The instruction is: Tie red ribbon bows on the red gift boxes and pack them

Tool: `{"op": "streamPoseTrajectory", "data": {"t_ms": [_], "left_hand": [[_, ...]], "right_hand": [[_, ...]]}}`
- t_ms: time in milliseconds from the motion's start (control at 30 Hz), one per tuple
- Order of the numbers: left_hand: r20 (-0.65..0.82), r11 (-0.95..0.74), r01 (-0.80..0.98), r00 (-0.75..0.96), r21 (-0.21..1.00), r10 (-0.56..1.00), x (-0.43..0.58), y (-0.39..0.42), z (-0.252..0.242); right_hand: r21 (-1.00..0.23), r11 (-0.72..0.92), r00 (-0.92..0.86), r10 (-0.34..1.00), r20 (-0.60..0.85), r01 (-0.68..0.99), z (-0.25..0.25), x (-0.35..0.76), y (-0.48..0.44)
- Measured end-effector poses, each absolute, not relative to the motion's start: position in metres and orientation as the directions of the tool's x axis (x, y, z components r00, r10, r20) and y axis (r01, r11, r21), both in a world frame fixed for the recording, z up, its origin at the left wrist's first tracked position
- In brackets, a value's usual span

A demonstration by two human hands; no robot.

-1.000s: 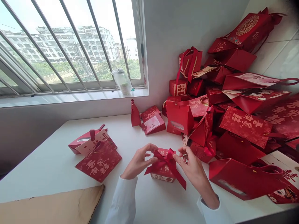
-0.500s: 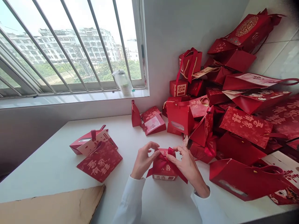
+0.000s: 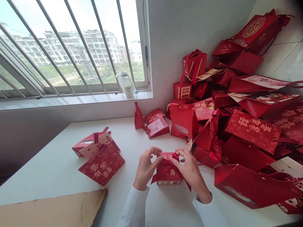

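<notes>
On the white table, a small red gift box (image 3: 172, 171) with white lettering stands between my hands. A dark red ribbon (image 3: 163, 167) is tied across its front, and its tails hang down at both sides. My left hand (image 3: 147, 165) pinches the ribbon's left side between thumb and fingers. Opposite it, my right hand (image 3: 189, 167) pinches the ribbon's right loop near the top of the box. The fingertips partly cover the bow's knot.
A big heap of red gift boxes (image 3: 248, 154) fills the right side. Several folded red boxes (image 3: 101, 165) lie at left, near a cardboard sheet (image 3: 59, 208). Two more red boxes (image 3: 156, 126) stand by the wall. A bagged cup (image 3: 126, 85) sits on the windowsill.
My fingers have drawn the bow's loops a little outward and upward, and the ribbon now spreads wider over the box front. The view has shifted slightly.
</notes>
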State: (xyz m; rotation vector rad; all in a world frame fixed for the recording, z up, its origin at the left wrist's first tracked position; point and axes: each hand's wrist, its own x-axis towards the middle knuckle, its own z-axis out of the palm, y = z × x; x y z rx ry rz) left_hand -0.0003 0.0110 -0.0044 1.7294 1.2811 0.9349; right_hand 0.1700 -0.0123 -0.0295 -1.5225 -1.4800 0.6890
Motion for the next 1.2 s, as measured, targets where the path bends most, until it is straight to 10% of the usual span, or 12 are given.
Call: {"op": "streamPoseTrajectory", "data": {"t_ms": [1200], "left_hand": [[-0.047, 0.056, -0.044, 0.175, 0.997, 0.983, -0.002, 0.019, -0.015]], "right_hand": [[-0.855, 0.078, 0.244, 0.942, 0.232, 0.513, -0.030, 0.165, -0.021]]}}
